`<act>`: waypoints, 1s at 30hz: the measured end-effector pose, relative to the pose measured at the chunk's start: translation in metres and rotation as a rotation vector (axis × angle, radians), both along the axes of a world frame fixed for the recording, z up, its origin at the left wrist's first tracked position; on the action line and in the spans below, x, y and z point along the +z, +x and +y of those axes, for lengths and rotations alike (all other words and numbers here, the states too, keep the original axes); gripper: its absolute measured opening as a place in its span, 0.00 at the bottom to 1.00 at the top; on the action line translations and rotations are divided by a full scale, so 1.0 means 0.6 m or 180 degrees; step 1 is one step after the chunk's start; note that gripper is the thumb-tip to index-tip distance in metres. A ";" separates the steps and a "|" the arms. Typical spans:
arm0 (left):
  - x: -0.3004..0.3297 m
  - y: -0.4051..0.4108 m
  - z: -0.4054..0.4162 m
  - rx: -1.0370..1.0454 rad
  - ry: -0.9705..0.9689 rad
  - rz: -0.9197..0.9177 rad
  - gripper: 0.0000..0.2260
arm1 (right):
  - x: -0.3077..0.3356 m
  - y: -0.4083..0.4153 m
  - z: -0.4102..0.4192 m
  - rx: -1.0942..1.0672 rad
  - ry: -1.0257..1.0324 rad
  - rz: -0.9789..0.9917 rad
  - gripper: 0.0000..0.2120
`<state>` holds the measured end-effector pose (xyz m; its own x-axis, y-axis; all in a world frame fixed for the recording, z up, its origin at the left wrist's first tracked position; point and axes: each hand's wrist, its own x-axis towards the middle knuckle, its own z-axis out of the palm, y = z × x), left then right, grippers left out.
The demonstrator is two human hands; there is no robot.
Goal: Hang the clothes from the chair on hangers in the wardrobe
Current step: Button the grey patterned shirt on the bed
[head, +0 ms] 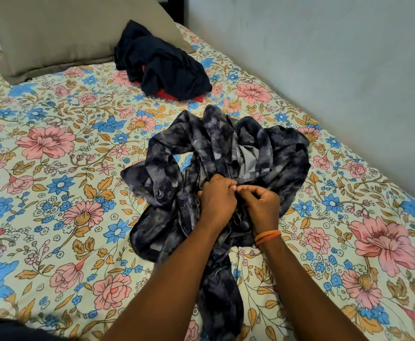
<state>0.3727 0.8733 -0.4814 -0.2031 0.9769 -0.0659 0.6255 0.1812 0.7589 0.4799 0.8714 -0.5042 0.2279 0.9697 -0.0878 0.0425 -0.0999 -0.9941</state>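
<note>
Patterned dark garment (216, 153) on floral bedsheet (54, 168), both hands pinching it.

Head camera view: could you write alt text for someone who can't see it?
Two hands, the left hand and right hand, pinch a crumpled dark patterned garment lying on a floral bedsheet. Farther back, a navy garment lies heaped over something red beside a beige pillow, with a pale wall along the right.

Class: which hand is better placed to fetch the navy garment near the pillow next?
Probably the left hand: the navy garment lies up-left, on its side. The right hand would cross over.
</note>
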 end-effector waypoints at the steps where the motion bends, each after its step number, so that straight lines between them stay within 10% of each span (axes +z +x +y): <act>1: -0.001 -0.001 0.000 -0.0048 -0.0004 0.0035 0.09 | 0.001 -0.001 0.001 -0.0003 -0.0014 -0.0003 0.03; 15: 0.007 -0.012 -0.006 0.0165 0.0213 -0.0969 0.05 | -0.006 -0.006 -0.005 -0.0162 0.0123 -0.0153 0.03; 22: 0.011 0.009 -0.017 0.0015 0.0076 0.0338 0.10 | -0.005 -0.006 -0.009 -0.0106 0.0183 -0.0174 0.06; 30: 0.018 0.009 -0.014 -0.0007 -0.0220 0.0374 0.12 | -0.008 -0.015 -0.004 -0.0066 0.0134 -0.0645 0.06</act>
<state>0.3783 0.8649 -0.4707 -0.2112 0.9714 -0.1089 0.7097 0.2290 0.6662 0.4707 0.8690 -0.5093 0.2567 0.9665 0.0024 0.2405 -0.0615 -0.9687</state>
